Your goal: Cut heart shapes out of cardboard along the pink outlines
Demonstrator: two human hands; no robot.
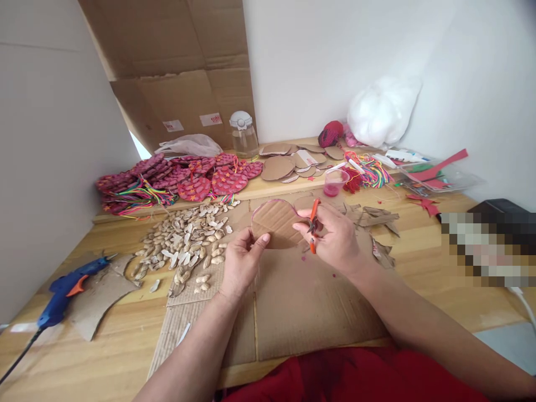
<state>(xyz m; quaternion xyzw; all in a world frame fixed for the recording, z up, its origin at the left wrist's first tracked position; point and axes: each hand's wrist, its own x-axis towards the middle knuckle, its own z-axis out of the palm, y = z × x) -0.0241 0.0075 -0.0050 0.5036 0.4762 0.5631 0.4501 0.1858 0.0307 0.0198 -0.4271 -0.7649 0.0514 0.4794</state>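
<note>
My left hand [240, 259] pinches the lower left edge of a rounded cardboard cut-out [274, 222] with a pink drawn outline. My right hand [335, 237] grips small orange-handled scissors [312, 223], whose blades sit at the cut-out's right edge. Both hands hover over a large flat cardboard sheet [310, 304] lying on the wooden table [439, 285].
A pile of peanut shells [188, 240] lies left of the hands. A blue glue gun [67, 290] rests at far left on a cardboard scrap. Red fabric pieces [184, 178], cardboard discs [288, 159], a pink cup [335, 181], coloured cords [372, 170] and offcuts [372, 220] fill the back.
</note>
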